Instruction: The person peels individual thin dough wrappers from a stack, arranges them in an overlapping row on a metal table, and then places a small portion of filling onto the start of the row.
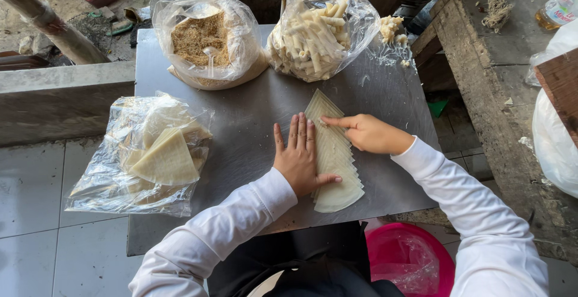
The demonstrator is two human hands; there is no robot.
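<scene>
wrappers (337,164) fanned in an overlapping row on the bench (253,110), none filled or rolled yet by the look of it. left hand (299,155) lies flat, grip released, on the row; right hand (367,133) loosely curled, forefinger on a top sheet. sheets pale, thin, triangular.

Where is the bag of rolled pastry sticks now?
In the head view, the bag of rolled sticks stands at the metal table's far edge, right of the crumb bag.
</scene>
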